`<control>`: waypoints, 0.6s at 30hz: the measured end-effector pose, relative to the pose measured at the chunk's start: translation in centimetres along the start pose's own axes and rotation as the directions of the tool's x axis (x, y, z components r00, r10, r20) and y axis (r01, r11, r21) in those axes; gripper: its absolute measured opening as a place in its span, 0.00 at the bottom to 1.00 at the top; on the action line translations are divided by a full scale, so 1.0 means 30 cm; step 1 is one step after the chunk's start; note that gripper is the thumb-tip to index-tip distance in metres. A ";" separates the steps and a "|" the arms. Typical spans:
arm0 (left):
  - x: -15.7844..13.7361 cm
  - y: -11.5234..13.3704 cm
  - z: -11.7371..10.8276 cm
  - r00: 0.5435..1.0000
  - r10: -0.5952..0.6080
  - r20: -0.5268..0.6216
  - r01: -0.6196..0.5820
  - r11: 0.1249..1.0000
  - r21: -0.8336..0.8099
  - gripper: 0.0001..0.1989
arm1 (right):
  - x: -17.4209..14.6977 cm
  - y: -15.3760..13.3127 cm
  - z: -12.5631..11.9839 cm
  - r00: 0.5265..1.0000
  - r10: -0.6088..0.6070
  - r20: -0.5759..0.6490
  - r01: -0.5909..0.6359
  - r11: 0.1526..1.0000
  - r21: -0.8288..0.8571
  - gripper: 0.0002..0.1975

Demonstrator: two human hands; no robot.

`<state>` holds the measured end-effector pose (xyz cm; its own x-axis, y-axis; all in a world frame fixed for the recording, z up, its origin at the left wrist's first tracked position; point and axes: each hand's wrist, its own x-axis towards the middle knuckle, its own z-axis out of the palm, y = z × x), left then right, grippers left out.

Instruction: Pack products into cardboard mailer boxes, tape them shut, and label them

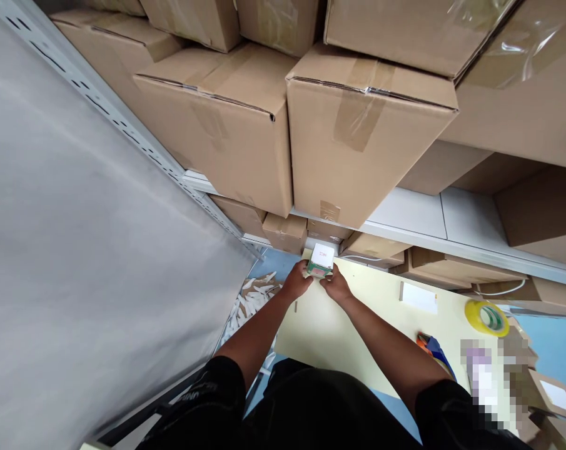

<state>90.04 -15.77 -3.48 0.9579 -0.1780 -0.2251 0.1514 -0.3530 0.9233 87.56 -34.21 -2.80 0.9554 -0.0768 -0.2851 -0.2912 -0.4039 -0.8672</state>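
A small white and green box (321,257) with reddish print is held between my two hands, above the far end of a pale yellow table (329,337). My left hand (298,280) grips its left side, the fingers curled behind it. On the opposite side my right hand (335,284) closes round the box's right edge. Both thumbs rest near the lower front of the box. The fingertips behind it are hidden.
Large taped cartons (371,137) fill the metal shelf (404,215) ahead. At the right lie a white box (418,297), a yellow tape roll (486,317) and a blue and orange tool (435,350). White scraps (249,306) cover the left floor beside a grey wall (85,219).
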 end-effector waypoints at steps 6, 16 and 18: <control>-0.014 -0.007 -0.019 0.997 -0.078 -0.022 0.079 0.995 0.060 0.27 | -0.023 -0.004 -0.012 0.989 0.139 0.045 -0.138 0.990 -0.042 0.37; -0.083 -0.015 -0.076 0.990 -0.137 -0.021 0.139 0.986 0.090 0.14 | -0.179 0.093 -0.050 0.946 0.318 0.056 -0.317 0.948 -0.037 0.35; -0.126 -0.014 -0.081 0.988 -0.154 -0.018 0.155 0.982 0.109 0.12 | -0.237 0.110 -0.064 0.945 0.321 0.058 -0.320 0.947 -0.036 0.30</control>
<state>86.94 -12.71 -2.25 0.9275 -0.1053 -0.3587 0.2701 -0.4746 0.8377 79.90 -36.75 -2.84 0.8065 -0.1492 -0.5721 -0.5796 -0.3904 -0.7153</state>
